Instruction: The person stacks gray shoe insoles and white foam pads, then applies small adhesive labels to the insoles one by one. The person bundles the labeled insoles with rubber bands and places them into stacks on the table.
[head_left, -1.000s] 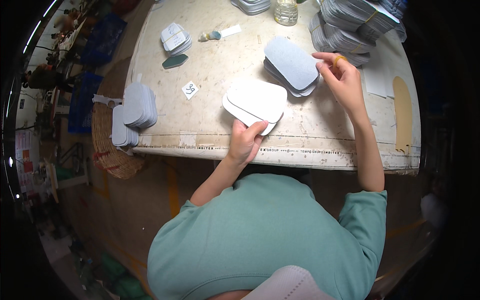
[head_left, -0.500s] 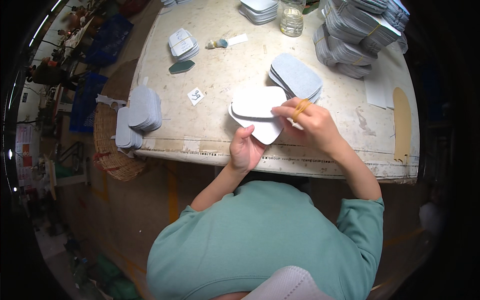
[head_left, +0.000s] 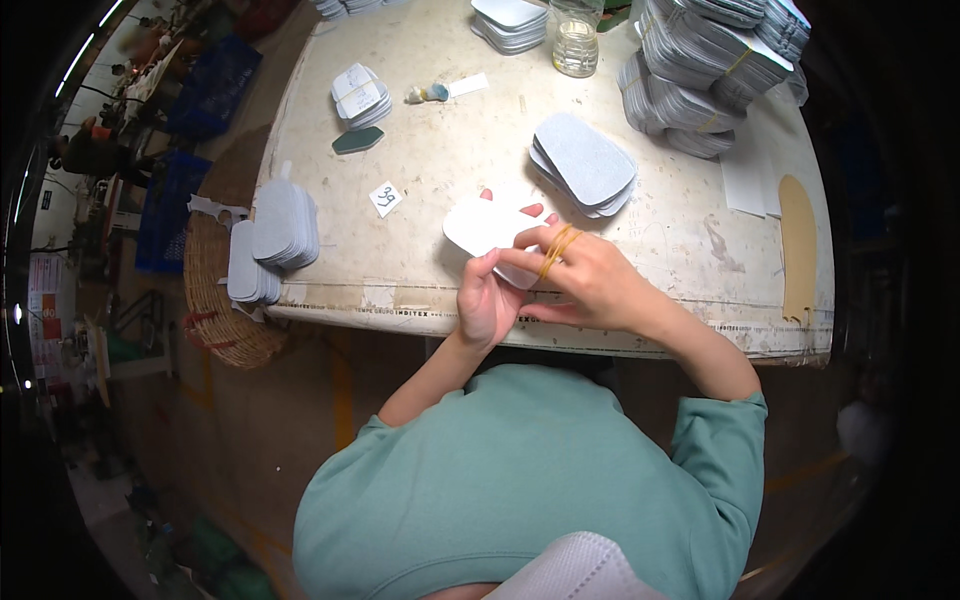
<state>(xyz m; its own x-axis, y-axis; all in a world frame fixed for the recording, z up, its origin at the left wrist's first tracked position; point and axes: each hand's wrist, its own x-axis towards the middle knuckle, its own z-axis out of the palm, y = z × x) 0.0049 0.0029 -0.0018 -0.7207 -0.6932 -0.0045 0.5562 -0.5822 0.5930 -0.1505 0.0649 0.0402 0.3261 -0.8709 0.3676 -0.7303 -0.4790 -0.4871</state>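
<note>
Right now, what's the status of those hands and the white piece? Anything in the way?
Left hand holds white piece. Right hand at its right side, yellow bands on fingers. Grey stack beyond, rightward; not between hands.

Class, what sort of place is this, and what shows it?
Probably a workshop or factory floor: banded stacks of rounded grey pieces on a worn worktable, and the person's left hand holding at least one rounded white piece.
</note>
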